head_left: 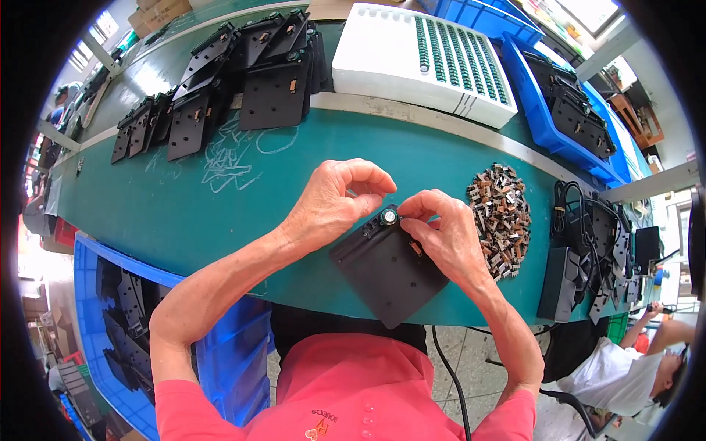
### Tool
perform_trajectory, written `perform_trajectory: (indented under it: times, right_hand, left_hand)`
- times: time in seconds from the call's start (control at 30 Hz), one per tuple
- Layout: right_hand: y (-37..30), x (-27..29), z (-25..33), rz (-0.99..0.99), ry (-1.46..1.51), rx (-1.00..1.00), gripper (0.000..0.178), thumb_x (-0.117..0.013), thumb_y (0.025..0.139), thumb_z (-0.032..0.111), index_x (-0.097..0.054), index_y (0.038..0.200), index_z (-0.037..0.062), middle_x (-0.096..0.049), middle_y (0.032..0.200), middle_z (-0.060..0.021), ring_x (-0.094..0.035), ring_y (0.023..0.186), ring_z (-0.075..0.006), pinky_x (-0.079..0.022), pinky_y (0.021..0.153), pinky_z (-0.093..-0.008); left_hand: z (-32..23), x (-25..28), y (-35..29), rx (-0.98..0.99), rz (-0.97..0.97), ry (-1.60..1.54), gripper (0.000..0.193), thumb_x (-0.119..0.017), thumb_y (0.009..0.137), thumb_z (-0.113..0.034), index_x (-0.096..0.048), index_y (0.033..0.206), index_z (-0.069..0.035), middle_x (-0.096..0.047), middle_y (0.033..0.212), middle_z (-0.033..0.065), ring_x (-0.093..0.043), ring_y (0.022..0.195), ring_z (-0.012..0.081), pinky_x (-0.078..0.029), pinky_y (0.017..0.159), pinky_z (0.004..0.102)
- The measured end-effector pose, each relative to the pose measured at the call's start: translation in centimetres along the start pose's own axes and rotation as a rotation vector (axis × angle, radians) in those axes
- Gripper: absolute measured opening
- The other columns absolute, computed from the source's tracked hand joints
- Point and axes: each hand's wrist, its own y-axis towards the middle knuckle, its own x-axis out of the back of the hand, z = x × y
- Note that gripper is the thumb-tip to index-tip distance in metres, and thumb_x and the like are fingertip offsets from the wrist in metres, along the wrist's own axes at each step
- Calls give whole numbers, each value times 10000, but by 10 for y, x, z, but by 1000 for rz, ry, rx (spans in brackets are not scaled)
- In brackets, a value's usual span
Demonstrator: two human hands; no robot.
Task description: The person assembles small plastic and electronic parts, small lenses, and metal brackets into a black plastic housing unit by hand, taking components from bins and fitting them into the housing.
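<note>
A black flat plate [390,279] with small holes lies tilted at the table's near edge, in front of me. At its upper corner sits a small green cylindrical part with a silver top [389,217], which looks like a capacitor. The thumb and forefinger of my right hand [448,235] pinch at the right side of this part, and the hand covers the plate's right edge. A small brown slide-switch-like piece [417,249] shows below those fingers. Just above the cylinder, my left hand [342,197] is curled, thumb and forefinger drawn together; anything between their tips is too small to make out.
Small brown-and-silver parts [501,220] lie heaped right of my hand. A white foam tray [390,55] holds rows of green cylinders. Finished-looking black plates [272,95] stand back left. Blue crates [235,353] flank the table; black adapters with cables [562,279] lie far right, near another person [618,375].
</note>
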Motion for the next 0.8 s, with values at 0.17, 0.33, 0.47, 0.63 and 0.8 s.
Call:
perform_trajectory:
  times: [0.17,0.33,0.47,0.63,0.8]
  right_hand:
    - [-2,1,-8,-1,31,-12,134,-675,769,34,-702,900,26,-681,833,-125,-671,756,-252,-525,697,-363]
    - [-15,7,-2,-22,-12,4,143,-680,767,27,-695,908,11,-667,825,-124,-672,749,-246,-522,695,-354]
    - [-31,15,-4,-69,-34,4,144,-700,769,16,-690,912,12,-659,829,-116,-671,744,-237,-515,680,-348]
    - [-52,17,-11,-71,-63,-2,172,-714,768,2,-680,937,19,-646,827,-100,-665,728,-220,-509,655,-339]
    - [-69,19,-16,-86,-49,-33,178,-704,778,-18,-673,948,26,-628,824,-91,-656,727,-213,-510,652,-328]
  left_hand:
    - [9,-1,-1,-234,57,361,182,-645,817,39,-697,985,-7,-621,903,65,-619,792,177,-511,722,302]
    - [19,-7,-5,-430,62,573,200,-665,793,39,-713,974,-31,-592,902,106,-622,818,269,-515,698,369]
    - [20,-8,-3,-457,72,606,179,-672,802,22,-720,964,-36,-591,894,102,-623,807,266,-516,685,368]
    - [19,-8,-5,-534,35,644,129,-681,815,-6,-720,933,-39,-589,858,92,-620,774,256,-512,657,356]
    - [20,-11,-4,-518,37,649,108,-690,817,-25,-719,920,-40,-589,846,89,-620,761,252,-514,650,355]
